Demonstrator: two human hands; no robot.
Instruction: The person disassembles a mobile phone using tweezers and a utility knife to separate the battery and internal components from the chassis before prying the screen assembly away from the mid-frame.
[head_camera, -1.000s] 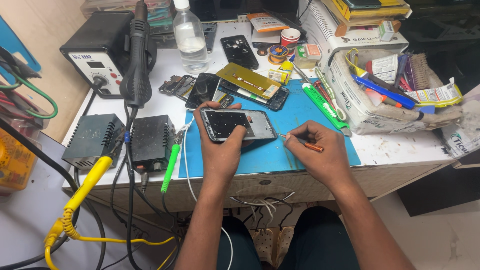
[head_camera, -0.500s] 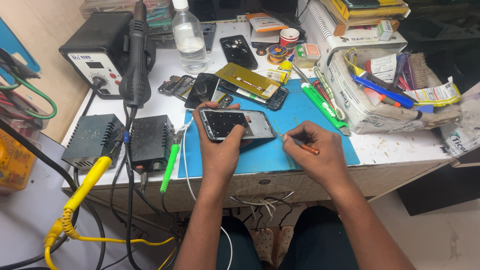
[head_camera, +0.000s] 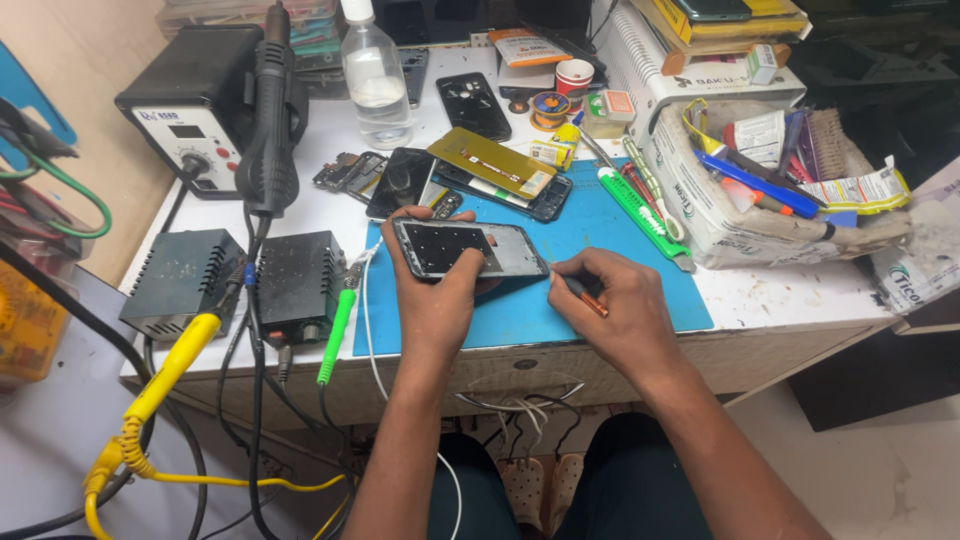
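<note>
The left hand is closed around an opened phone frame, fingers wrapped over its near and far edges, holding it flat above the blue mat on the surface. Just to the right of it, the right hand is pinched shut on a thin tool with an orange grip, whose tip meets the right end of the frame. Beyond the left hand lie a gold-coloured phone panel and a black phone; further away stands a clear bottle. Left of the left hand rests a green-handled tool and two black boxes. Beyond the right hand lies a green cutter.
</note>
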